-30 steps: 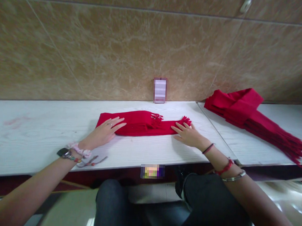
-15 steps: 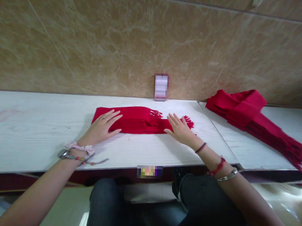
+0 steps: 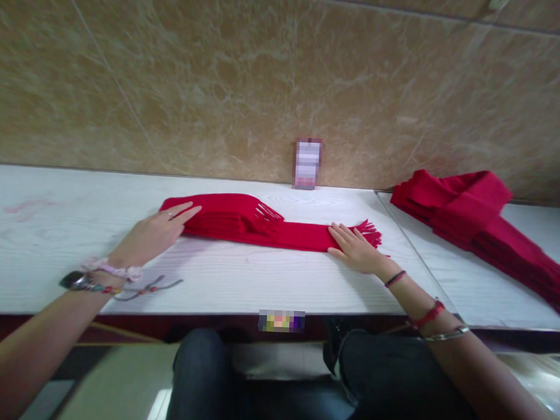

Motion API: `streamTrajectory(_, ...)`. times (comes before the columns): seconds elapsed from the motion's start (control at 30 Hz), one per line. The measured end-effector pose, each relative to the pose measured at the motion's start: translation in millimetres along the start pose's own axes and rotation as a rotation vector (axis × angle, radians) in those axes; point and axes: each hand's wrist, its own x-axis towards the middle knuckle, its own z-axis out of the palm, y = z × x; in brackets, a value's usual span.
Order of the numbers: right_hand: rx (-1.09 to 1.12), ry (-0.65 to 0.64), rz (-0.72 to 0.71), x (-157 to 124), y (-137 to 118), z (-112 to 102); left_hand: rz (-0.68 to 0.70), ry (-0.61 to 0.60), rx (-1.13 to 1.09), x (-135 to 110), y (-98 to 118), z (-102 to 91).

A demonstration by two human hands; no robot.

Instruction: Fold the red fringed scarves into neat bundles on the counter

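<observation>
A folded red scarf [image 3: 302, 236] with fringed ends lies lengthwise on the white wood-grain table. Its left part is a thicker stack of layers, and a single flatter strip runs out to the right. At the left end, my left hand [image 3: 151, 232] holds the folded layers, two fingers stretched over the top and the thumb out of sight. My right hand [image 3: 357, 249] lies flat with its fingers out, pressing on the strip close to the right fringe.
Another red scarf [image 3: 470, 212], loosely bundled, lies at the right across a table seam. A blurred phone-like object [image 3: 307, 165] leans against the brown marbled wall [image 3: 221, 77]. The table's front edge [image 3: 201, 317] runs just above my knees.
My left hand has moved left, and the stacked layers with their fringe have shifted left with it. My right hand has slid right along the strip, more of which now shows.
</observation>
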Motion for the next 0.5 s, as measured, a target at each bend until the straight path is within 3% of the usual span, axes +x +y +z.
streamTrajectory(0.17, 0.0, -0.008, -0.026, -8, 13, 2, -0.184, -0.047, 0.067, -16, 9, 5.8)
streamTrajectory(0.27, 0.011, -0.023, -0.04, -8, 17, 3, -0.127, -0.147, 0.057, -3, -1, 0.5)
streamTrajectory(0.4, 0.025, -0.01, -0.058, -13, 33, 8, 0.079, -0.314, 0.0, 14, -33, -7.1)
streamTrajectory(0.5, 0.043, 0.028, -0.056, -21, 51, 16, 0.073, -0.385, -0.045, 9, -46, -2.5)
